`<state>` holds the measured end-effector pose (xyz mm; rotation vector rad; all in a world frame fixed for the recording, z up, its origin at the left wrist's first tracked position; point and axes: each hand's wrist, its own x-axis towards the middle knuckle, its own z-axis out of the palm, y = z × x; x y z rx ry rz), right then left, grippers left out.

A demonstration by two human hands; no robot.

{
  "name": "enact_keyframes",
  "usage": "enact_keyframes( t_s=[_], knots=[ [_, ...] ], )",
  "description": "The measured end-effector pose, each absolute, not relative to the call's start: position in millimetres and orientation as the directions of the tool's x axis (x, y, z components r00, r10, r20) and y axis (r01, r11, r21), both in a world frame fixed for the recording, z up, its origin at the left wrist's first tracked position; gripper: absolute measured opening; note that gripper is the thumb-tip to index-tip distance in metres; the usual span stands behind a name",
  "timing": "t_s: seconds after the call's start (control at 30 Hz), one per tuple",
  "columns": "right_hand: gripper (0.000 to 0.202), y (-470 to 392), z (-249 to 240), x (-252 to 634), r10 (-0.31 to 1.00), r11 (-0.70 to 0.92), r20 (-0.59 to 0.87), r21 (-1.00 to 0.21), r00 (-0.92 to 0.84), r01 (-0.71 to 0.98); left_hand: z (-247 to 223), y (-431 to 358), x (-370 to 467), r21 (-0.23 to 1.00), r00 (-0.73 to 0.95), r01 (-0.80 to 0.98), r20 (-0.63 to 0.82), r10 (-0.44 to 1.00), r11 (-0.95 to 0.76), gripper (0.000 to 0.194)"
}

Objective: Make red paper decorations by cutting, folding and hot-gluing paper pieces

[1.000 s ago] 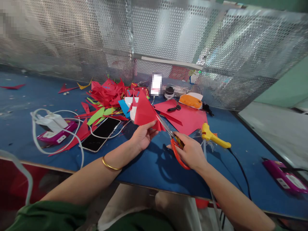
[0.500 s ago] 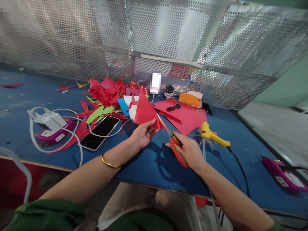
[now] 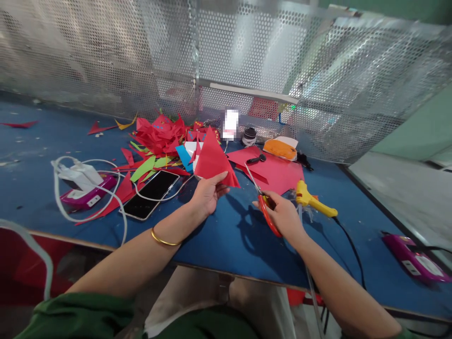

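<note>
My left hand is closed on the lower edge of a folded red paper triangle, its tip pointing away from me. To the right, my right hand grips a pair of scissors with red-orange handles. The scissor blades point up and to the left, apart from the paper. Behind the scissors lies a larger red paper sheet with a small black-handled tool on it.
Left of my hands are a black-screened phone, a purple power strip with white cables, and a heap of red paper pieces. A yellow glue gun lies at right, near another purple power strip. Perforated metal panels stand behind.
The scissors were at the paper's right edge; my right hand has drawn them away to the right. The paper stays in my left hand, now apart from the blades.
</note>
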<state>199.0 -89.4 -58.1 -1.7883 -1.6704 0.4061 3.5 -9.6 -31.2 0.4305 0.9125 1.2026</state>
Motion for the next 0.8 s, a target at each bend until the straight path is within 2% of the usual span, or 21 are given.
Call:
enact_keyframes(
  t_s=[0.13, 0.23, 0.33, 0.37, 0.6, 0.67, 0.8],
  knots=[
    [0.044, -78.2, -52.9, 199.5, 0.990, -0.013, 0.116, -0.519, 0.086, 0.854, -27.2, -2.9, -3.8, 0.753, -0.001, -0.604, -0.329, 0.944, 0.262, 0.011],
    [0.041, -59.9, -34.2, 194.4, 0.995, -0.022, 0.081, -0.343, 0.053, 0.939, -25.7, -0.9, -5.8, 0.758, -0.005, -0.602, -0.318, 0.948, 0.251, 0.016],
    [0.037, -29.5, -17.9, 190.5, 0.992, 0.001, 0.123, -0.105, 0.012, 0.995, -27.1, -1.5, -5.0, 0.761, 0.004, -0.596, -0.315, 0.949, 0.255, 0.016],
    [0.036, -18.0, -15.4, 190.8, 0.991, 0.010, 0.131, -0.073, 0.000, 0.997, -28.1, -1.8, -4.6, 0.762, 0.009, -0.593, -0.315, 0.949, 0.259, 0.016],
    [0.027, 31.6, -22.3, 212.9, 0.998, 0.018, 0.059, -0.006, -0.018, 1.000, -33.4, 0.2, -4.5, 0.770, 0.060, -0.569, -0.312, 0.948, 0.289, 0.013],
    [0.024, 27.9, -22.6, 213.6, 0.997, 0.021, 0.069, -0.003, -0.021, 1.000, -32.7, 0.5, -4.4, 0.769, 0.079, -0.565, -0.310, 0.947, 0.299, 0.013],
    [0.033, -3.1, -21.7, 192.6, 0.986, 0.110, 0.127, -0.014, -0.107, 0.994, -31.0, 0.0, -3.9, 0.768, 0.095, -0.565, -0.304, 0.948, 0.303, 0.012]
  ],
)
